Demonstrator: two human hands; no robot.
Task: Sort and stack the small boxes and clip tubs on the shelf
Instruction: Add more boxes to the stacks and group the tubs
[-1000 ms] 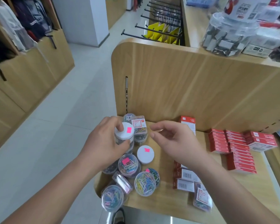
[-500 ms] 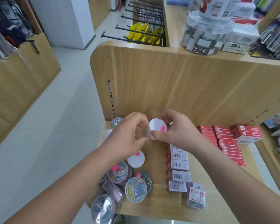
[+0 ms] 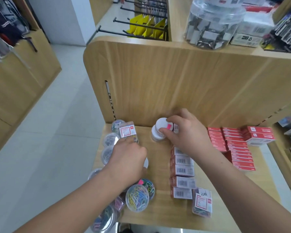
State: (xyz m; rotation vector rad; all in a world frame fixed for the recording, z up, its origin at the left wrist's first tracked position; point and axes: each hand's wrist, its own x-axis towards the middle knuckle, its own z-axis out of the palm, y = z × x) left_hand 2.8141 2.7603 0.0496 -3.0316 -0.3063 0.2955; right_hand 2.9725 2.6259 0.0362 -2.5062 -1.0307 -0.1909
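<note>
White-lidded clip tub (image 3: 163,126) is sitting tilted atop another white-lidded tub (image 3: 155,134) at the back of the shelf (image 3: 160,211), right hand (image 3: 186,132) fingers (image 3: 165,131) pinching its lid. Left hand (image 3: 128,161) is hovering palm-down over the paperclip tubs (image 3: 137,198) at the left; can't tell its finger state. Red boxes (image 3: 181,171) are lining up beside.

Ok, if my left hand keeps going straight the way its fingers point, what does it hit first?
Probably the clear box with the red-framed label, right at the fingertips of your left hand; whether they touch it already is unclear.
</note>
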